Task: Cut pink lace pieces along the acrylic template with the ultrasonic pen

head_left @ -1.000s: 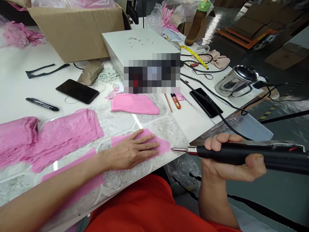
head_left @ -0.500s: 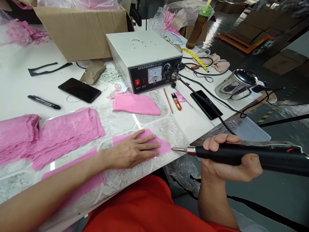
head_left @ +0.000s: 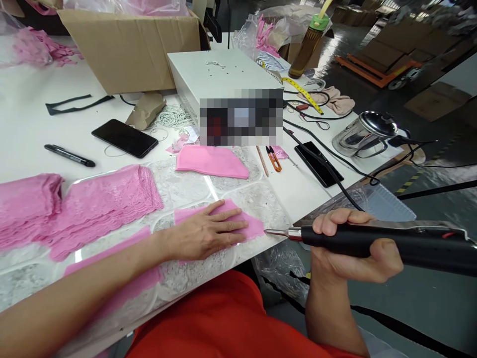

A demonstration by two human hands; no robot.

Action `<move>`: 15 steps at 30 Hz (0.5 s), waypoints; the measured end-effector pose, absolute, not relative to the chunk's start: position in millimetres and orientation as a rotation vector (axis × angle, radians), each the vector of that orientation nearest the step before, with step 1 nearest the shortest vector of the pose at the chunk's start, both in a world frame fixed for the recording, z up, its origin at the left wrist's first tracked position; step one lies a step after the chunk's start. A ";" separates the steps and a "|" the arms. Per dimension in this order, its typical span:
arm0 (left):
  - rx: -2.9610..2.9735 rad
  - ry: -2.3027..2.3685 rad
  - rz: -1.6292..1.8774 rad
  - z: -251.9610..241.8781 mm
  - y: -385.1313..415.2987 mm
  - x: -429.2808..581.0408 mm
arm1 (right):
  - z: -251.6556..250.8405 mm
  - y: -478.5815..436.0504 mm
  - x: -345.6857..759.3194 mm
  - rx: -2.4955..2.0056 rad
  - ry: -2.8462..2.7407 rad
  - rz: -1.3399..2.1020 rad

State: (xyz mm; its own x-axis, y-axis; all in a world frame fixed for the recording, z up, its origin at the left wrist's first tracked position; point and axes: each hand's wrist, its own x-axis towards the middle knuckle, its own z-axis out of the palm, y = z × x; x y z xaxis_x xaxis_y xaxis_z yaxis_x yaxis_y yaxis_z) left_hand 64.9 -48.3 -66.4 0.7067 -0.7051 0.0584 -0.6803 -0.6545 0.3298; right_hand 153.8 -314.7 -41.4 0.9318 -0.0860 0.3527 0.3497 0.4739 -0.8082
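Note:
My left hand (head_left: pixel 208 231) lies flat, fingers stretched, on a pink fabric piece (head_left: pixel 255 226) near the table's front edge. In my right hand (head_left: pixel 346 243) is a black handheld ultrasonic welder (head_left: pixel 413 248), its thin metal tip at the right corner of that fabric. Under my left forearm lies another pink fabric piece (head_left: pixel 137 291), partly hidden. Behind my left hand is a neat pink fabric stack (head_left: pixel 212 162). Piles of pink lace pieces (head_left: pixel 112 206) lie to the left. The welder's control box (head_left: pixel 223 69) stands at the back, its front panel blurred out.
Orange thread snips (head_left: pixel 274 159), a pencil (head_left: pixel 262 161) and a phone (head_left: pixel 318 164) lie to the right, near a black cable and a metal-lidded glass mug (head_left: pixel 365 134). On the left are another phone (head_left: pixel 124 137), a marker (head_left: pixel 69 155) and a cardboard box (head_left: pixel 130 52).
The view has shifted very slightly. My left hand stays flat on the fabric, and the welder tip keeps to the fabric's corner.

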 end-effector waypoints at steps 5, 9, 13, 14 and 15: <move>2.578 -1.070 -0.122 -65.7 -49.0 65.2 | -42.5 -314.6 154.2 -1.072 -0.324 -0.291; 2.546 -1.058 -0.142 -62.5 -49.3 65.5 | -41.5 -315.4 155.6 -1.062 -0.360 -0.266; 2.515 -1.049 -0.124 -58.4 -47.3 62.9 | -39.3 -315.6 157.6 -1.083 -0.360 -0.260; 2.515 -1.038 -0.116 -57.6 -46.0 61.2 | -38.7 -315.3 158.0 -1.093 -0.348 -0.257; 2.517 -1.022 -0.109 -56.9 -44.1 58.7 | -38.1 -315.2 158.4 -1.107 -0.329 -0.251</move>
State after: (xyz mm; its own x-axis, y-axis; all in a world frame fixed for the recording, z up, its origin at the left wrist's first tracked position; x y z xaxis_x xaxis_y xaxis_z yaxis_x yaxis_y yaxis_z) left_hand 58.7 -44.1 -56.9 0.7269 -0.6817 0.0831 -0.6488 -0.6420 0.4086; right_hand 158.4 -315.2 -38.1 0.9237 -0.0346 0.3816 0.3588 0.4274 -0.8298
